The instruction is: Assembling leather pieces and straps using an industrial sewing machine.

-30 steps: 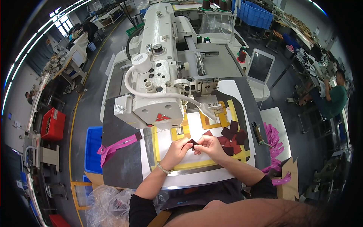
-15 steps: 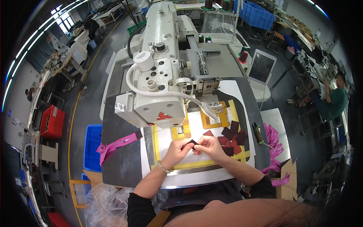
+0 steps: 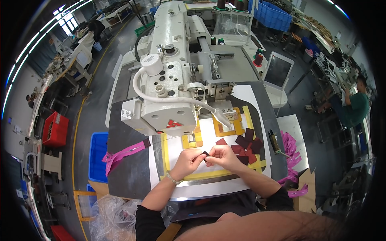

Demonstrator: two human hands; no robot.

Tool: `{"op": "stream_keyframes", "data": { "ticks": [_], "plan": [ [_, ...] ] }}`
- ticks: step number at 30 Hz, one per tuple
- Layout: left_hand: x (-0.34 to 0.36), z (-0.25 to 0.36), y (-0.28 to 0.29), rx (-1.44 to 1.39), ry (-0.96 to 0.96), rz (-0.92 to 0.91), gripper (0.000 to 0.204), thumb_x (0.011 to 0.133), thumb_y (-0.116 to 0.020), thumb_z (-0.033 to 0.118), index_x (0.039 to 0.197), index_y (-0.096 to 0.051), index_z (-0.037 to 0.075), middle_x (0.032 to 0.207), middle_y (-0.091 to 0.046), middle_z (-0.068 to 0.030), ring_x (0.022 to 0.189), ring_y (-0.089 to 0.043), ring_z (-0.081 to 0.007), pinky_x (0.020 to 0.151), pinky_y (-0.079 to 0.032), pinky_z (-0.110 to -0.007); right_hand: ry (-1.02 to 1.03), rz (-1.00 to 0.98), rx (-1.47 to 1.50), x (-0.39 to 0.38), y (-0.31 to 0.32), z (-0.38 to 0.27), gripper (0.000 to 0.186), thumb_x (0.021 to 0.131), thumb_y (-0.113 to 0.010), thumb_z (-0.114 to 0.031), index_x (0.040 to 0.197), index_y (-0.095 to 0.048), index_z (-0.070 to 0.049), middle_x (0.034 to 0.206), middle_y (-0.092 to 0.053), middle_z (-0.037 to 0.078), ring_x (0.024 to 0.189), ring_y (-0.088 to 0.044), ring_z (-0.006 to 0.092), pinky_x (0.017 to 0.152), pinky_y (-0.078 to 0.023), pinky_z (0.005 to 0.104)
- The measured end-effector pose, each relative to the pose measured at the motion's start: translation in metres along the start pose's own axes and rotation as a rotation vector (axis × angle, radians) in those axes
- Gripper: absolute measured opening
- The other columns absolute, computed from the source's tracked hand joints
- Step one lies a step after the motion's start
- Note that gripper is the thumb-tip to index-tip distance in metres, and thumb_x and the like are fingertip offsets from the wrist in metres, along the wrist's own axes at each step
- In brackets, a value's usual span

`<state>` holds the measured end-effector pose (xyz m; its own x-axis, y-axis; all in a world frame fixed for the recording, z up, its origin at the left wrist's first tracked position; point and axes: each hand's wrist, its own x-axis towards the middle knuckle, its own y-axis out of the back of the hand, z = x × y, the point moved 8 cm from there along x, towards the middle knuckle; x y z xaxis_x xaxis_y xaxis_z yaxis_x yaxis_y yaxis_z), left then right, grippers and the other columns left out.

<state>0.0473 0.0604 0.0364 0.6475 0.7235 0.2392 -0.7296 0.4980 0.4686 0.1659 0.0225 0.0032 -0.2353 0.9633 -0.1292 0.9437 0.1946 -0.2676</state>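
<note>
Between my two hands is a small dark fabric patch point(image 3: 206, 154), pinched by the fingertips of both. My left hand point(image 3: 188, 162), with a bracelet at its wrist, grips it from the left. My right hand point(image 3: 223, 157) grips its other side; the fingers partly hide the patch. To the right of my right hand lies a loose pile of dark and red fabric patches point(image 3: 246, 149). Beyond my hands stands a large white sewing machine point(image 3: 167, 108) with yellow clamp frames point(image 3: 230, 127) on its white work plate.
A magenta zipper strip point(image 3: 124, 153) lies on the dark table at the left, above a blue bin point(image 3: 99, 154). On the right are a snipping tool point(image 3: 276, 141), more magenta strips point(image 3: 291, 150) and a cardboard box point(image 3: 306, 186). A person in green point(image 3: 358, 106) sits far right.
My fingers have shifted slightly around the dark patch, and less of it shows now. The pile and the machine stay as they were.
</note>
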Motion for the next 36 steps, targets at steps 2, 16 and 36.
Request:
{"op": "stream_keyframes", "data": {
  "ticks": [2, 16, 36],
  "plan": [
    [-0.002, 0.006, 0.001, 0.122, -0.102, -0.012, 0.017, 0.085, -0.062, 0.015, 0.075, -0.061, 0.002, 0.058, -0.051, -0.0093, 0.053, -0.049, -0.0241, 0.054, -0.04, -0.033, -0.012, -0.058, -0.087, 0.002, -0.003, -0.008, 0.012, 0.087, -0.065, -0.008, 0.084, -0.058, 0.001, 0.071, -0.063, 0.004, 0.065, -0.062, 0.0085, 0.06, -0.049, 0.0214],
    [-0.001, -0.004, -0.012, -0.135, 0.064, -0.175, 0.021, 0.09, -0.059, 0.018, 0.082, -0.06, -0.001, 0.068, -0.056, -0.0135, 0.06, -0.053, -0.0247, 0.057, -0.041, -0.035, -0.083, 0.007, -0.047, 0.002, 0.004, 0.004, 0.018, 0.089, -0.065, -0.018, 0.08, -0.056, -0.005, 0.07, -0.063, 0.002, 0.06, -0.059, 0.0057, 0.054, -0.044, 0.0186],
    [-0.002, -0.013, -0.013, -0.255, 0.176, -0.157, 0.023, 0.093, -0.053, 0.019, 0.084, -0.058, -0.001, 0.069, -0.055, -0.0103, 0.064, -0.048, -0.018, 0.061, -0.04, -0.032, -0.085, -0.05, -0.041, -0.001, -0.001, 0.008, 0.017, 0.088, -0.065, -0.015, 0.078, -0.056, -0.005, 0.07, -0.063, 0.001, 0.062, -0.061, 0.0056, 0.054, -0.045, 0.0185]
  ]
}}
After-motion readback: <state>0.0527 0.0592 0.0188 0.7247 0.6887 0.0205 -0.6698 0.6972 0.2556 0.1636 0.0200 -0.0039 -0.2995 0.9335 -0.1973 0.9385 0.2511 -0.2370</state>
